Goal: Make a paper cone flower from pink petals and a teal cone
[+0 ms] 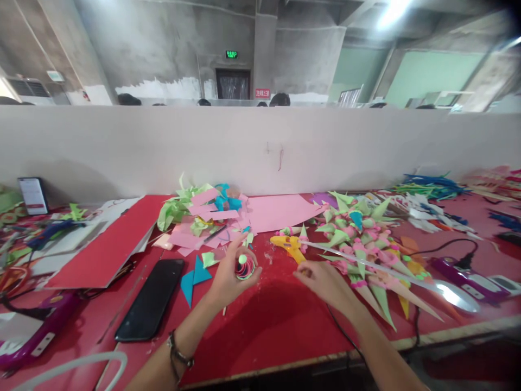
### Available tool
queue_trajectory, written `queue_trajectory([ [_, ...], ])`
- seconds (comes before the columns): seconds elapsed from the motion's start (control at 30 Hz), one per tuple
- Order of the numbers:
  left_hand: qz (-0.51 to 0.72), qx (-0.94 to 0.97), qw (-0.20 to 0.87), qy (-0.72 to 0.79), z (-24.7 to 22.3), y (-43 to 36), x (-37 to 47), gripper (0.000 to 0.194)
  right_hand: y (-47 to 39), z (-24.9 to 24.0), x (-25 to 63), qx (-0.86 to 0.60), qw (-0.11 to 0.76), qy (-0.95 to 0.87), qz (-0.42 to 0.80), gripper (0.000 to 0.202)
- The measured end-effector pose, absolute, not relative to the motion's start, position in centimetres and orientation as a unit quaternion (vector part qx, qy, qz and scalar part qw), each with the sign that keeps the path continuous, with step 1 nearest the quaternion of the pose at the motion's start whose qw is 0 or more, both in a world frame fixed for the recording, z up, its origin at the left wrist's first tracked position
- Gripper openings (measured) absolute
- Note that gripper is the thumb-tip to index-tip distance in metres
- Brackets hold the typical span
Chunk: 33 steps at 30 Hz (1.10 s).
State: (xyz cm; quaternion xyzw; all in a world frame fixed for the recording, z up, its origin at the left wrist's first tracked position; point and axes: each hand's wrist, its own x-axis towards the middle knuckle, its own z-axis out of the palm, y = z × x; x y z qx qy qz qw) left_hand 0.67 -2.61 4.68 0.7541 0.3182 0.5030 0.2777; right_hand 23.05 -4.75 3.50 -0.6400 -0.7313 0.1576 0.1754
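Observation:
My left hand [234, 274] is closed, thumb and fingers curled round a small rolled-paper craft piece [245, 269]. Pink and dark rings show in it, with a pale green ball on top. In my right hand [321, 279] is the lower handle of a yellow glue gun [288, 244], whose nozzle points left, above and to the right of the craft piece, apart from it. A long clear glue stick [378, 266] runs from the gun's back end out to the right. Close to my left hand lie blue folded paper pieces [196, 277].
Many green and pink paper cones [366, 244] are heaped at the right. Green and pink paper scraps [195, 212] lie at the back. A black phone [150, 300], a red board [108, 244] and purple power strips [468, 277] flank my hands. A white partition [203, 146] stands behind.

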Motion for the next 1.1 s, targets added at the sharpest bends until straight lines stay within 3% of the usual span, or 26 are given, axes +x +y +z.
queue_trajectory([
  [0.13, 0.541, 0.749, 0.22, 0.314, 5.1, -2.1, 1.0, 0.068, -3.5, 2.8, 24.8, -0.714, 0.212, -0.665, 0.063, 0.032],
  [0.23, 0.553, 0.756, 0.204, 0.284, 5.5, -1.8, 1.7, 0.078, -2.0, 2.1, 24.5, -0.687, 0.18, -0.7, 0.076, 0.039],
  [0.37, 0.535, 0.791, 0.181, 0.236, 5.6, -1.8, 2.3, 0.083, -1.1, 1.8, 23.9, -0.673, 0.14, -0.721, 0.088, 0.033],
  [0.83, 0.53, 0.76, 0.234, 0.293, 5.7, -2.7, 0.7, 0.076, -4.4, 2.8, 24.4, -0.728, 0.08, -0.681, 0.033, 0.026],
  [0.93, 0.529, 0.761, 0.244, 0.285, 5.7, -3.3, 1.0, 0.071, -6.0, 3.5, 22.9, -0.714, 0.107, -0.688, 0.071, 0.023],
  [1.03, 0.529, 0.765, 0.265, 0.256, 5.8, -3.9, 1.7, 0.069, -6.3, 4.0, 20.5, -0.599, 0.218, -0.747, 0.187, 0.048],
  [1.1, 0.529, 0.759, 0.301, 0.229, 5.8, -4.3, 2.1, 0.072, -6.0, 4.3, 18.9, -0.493, 0.293, -0.78, 0.251, 0.054],
])
